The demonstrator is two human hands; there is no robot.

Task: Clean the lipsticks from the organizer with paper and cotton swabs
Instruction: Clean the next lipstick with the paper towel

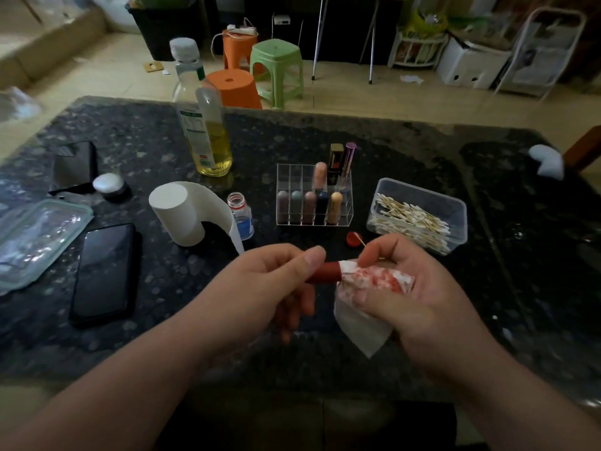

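1. On the dark stone table (pixel 325 135), in the head view, stands one clear organizer (pixel 347 219). It holds eight lipsticks (pixel 309 206): five in the front row and three behind them towards the right.
2. Nearer the person and above the table, one more, a red lipstick (pixel 325 271), lies crosswise. The left hand (pixel 270 278) pinches it between thumb and curled fingers, and its free end points to the right.
3. The right hand (pixel 413 288) is closed round one sheet of paper (pixel 374 281) blotched with red. The thumb presses the paper onto the lipstick's end, so the two hands nearly touch. A white corner of the sheet hangs below the palm.
4. Right of the organizer sits one clear tub (pixel 455 206) full of cotton swabs (pixel 413 219), just beyond the right hand.
5. One red cap (pixel 353 239) lies between the organizer and the right thumb, with a single swab stick across it.
6. To the left are one paper roll (pixel 177 213), one small open bottle (pixel 242 216), one tall oil bottle (pixel 208 125), one phone (pixel 104 271) and one clear lid (pixel 42 236).
7. Beyond the table stand three stools (pixel 276 73): two orange and one green.
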